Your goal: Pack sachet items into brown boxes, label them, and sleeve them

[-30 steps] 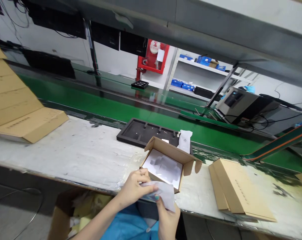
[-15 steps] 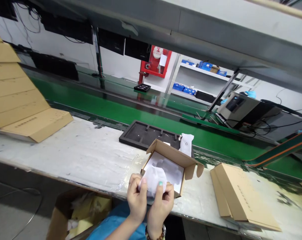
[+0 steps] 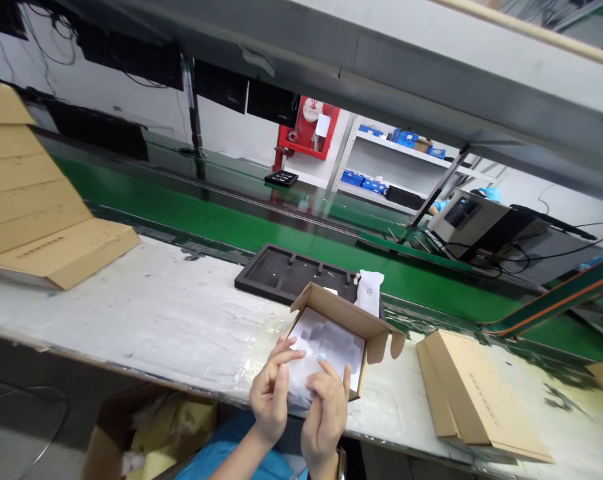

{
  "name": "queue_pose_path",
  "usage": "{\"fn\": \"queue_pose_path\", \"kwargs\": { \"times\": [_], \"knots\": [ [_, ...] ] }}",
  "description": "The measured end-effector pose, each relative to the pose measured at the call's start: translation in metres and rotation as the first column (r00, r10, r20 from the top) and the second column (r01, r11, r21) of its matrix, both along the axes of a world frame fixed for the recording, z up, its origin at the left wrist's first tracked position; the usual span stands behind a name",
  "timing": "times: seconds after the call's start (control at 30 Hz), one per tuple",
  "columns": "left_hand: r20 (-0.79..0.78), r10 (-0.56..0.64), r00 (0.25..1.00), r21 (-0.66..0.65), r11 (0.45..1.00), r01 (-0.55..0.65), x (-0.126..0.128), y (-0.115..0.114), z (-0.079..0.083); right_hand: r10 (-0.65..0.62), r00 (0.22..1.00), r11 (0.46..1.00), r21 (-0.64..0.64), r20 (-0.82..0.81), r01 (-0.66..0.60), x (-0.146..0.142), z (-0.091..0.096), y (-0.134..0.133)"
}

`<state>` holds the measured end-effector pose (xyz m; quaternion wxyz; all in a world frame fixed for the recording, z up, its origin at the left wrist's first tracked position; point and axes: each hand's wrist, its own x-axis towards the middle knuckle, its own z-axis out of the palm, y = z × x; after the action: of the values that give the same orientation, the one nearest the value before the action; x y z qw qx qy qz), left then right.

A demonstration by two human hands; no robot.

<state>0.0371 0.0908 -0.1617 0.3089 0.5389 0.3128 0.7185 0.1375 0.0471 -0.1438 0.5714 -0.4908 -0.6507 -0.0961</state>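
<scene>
A translucent white sheet (image 3: 297,381), gathered between the left hand (image 3: 271,393) and right hand (image 3: 326,417), sits over the near edge of an open kraft cardboard box (image 3: 334,308), flaps spread, its pale recessed insert (image 3: 326,343) showing.

matt cardboard box (image 3: 342,309), glossy green belt (image 3: 431,290)

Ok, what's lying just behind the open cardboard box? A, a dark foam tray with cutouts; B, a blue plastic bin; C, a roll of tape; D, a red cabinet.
A: the dark foam tray with its cutouts lies directly behind the open cardboard box, partly hidden by the box's raised flap.
</scene>
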Motion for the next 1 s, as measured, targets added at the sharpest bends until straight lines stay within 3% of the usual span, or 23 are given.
{"fn": "queue_pose_path", "kwargs": {
  "times": [0.1, 0.17, 0.3, 0.37, 0.43, 0.5, 0.6, 0.7, 0.8, 0.9, 1.0],
  "knots": [
    [-0.028, 0.079, 0.996, 0.111, 0.991, -0.076, -0.004, 0.005, -0.001, 0.054, 0.998, 0.998, -0.028, 0.036, -0.053, 0.008, -0.002, 0.001],
    [0.016, 0.126, 0.992, 0.117, 0.985, -0.127, -0.004, 0.007, -0.002, 0.116, 0.993, 0.992, -0.054, -0.018, -0.117, 0.014, -0.008, 0.002],
    [0.112, 0.157, 0.981, 0.007, 0.987, -0.159, 0.004, 0.005, 0.004, 0.28, 0.933, 0.937, -0.146, -0.226, -0.316, 0.016, -0.027, 0.001],
    [0.156, 0.152, 0.976, -0.062, 0.988, -0.144, 0.009, 0.004, 0.011, 0.302, 0.901, 0.906, -0.2, -0.31, -0.372, 0.009, -0.038, -0.003],
    [0.221, 0.121, 0.968, -0.15, 0.985, -0.089, 0.011, 0.005, 0.02, 0.237, 0.906, 0.921, -0.215, -0.349, -0.324, 0.002, -0.046, -0.008],
    [0.343, 0.079, 0.936, -0.229, 0.973, 0.001, 0.007, 0.012, 0.03, 0.133, 0.938, 0.965, -0.172, -0.319, -0.196, -0.001, -0.047, -0.014],
    [0.429, 0.167, 0.888, -0.247, 0.967, -0.062, -0.004, 0.029, 0.036, -0.025, 0.987, 0.999, -0.049, -0.158, 0.018, 0.015, -0.025, -0.018],
    [0.316, 0.273, 0.908, -0.21, 0.954, -0.214, -0.009, 0.042, 0.028, -0.098, 0.985, 0.995, -0.013, 0.14, 0.101, 0.047, 0.014, -0.008],
    [0.031, 0.146, 0.989, -0.166, 0.976, -0.139, 0.0, 0.041, 0.011, -0.057, 0.905, 0.977, -0.163, 0.422, 0.137, 0.068, 0.037, 0.017],
    [-0.393, 0.046, 0.918, -0.124, 0.987, -0.102, 0.012, 0.033, -0.009, 0.018, 0.823, 0.942, -0.286, 0.568, 0.177, 0.07, 0.034, 0.04],
    [-0.544, 0.007, 0.839, -0.146, 0.984, -0.103, 0.017, 0.032, -0.025, 0.118, 0.805, 0.882, -0.434, 0.582, 0.185, 0.068, 0.027, 0.051]
  ]
}}
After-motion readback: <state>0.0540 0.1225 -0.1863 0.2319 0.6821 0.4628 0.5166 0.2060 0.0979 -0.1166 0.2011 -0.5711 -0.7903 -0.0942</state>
